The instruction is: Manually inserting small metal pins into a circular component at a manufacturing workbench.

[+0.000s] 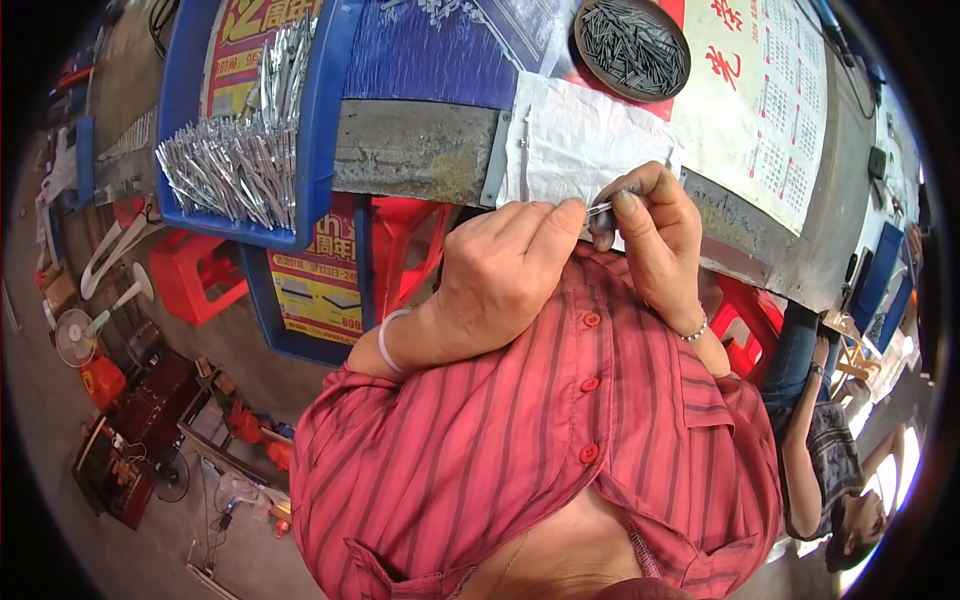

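Note:
My left hand [510,262] is closed in a pinch, thumb and forefinger pressed together. From its fingertips a thin silvery metal piece [599,209] reaches across to my right hand [655,235], whose thumb and bent fingers are closed on its other end. Both hands are held close to my body at the table's near edge, by a crumpled white sheet [570,130]. A round brown dish [577,62] beyond the sheet holds many short dark metal pins [635,45]. To the left, slim silvery metal parts [225,170] lie heaped in a blue tray [322,130].
Blue plastic sheeting [430,60] and a printed calendar sheet [770,90] cover parts of the worn table [410,150]. Red stools [195,278] stand below. Another person [825,450] sits at the right. A fan [76,337] stands on the far left.

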A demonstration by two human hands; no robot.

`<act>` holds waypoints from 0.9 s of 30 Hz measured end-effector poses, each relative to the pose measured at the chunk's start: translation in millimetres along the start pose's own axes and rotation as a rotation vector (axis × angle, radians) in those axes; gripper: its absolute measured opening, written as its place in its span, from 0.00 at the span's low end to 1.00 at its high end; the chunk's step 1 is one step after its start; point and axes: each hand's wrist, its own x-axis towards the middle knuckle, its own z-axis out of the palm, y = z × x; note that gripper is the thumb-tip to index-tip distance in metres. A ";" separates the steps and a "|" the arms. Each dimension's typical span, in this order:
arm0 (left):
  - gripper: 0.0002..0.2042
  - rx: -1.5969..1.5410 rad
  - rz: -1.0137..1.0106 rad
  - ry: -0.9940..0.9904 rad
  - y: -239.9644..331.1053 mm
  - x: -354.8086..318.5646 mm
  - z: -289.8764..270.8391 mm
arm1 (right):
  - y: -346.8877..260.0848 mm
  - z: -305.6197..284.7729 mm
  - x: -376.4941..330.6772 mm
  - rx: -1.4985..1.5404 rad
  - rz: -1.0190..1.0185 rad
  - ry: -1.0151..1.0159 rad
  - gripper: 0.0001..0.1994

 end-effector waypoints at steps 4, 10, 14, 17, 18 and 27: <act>0.13 0.023 0.022 0.027 -3.2 -1.0 3.0 | 0.7 0.6 1.7 0.005 0.023 0.003 0.07; 0.11 0.050 -0.012 -0.009 -3.4 4.2 -3.0 | 0.1 3.8 7.5 0.020 0.041 0.012 0.08; 0.09 -0.044 -0.086 -0.005 -3.8 11.4 -9.2 | 5.8 -1.9 12.4 0.064 0.043 0.019 0.09; 0.11 -0.124 -0.141 0.062 -20.2 22.1 -17.7 | -1.5 -1.7 15.5 0.185 0.017 0.042 0.11; 0.08 -0.089 -0.186 0.097 -28.8 31.1 -21.2 | -2.4 -3.4 18.5 0.145 0.005 0.051 0.10; 0.06 0.368 -0.050 0.197 -161.7 90.2 -4.0 | -13.8 -2.3 4.8 -0.038 0.011 0.037 0.04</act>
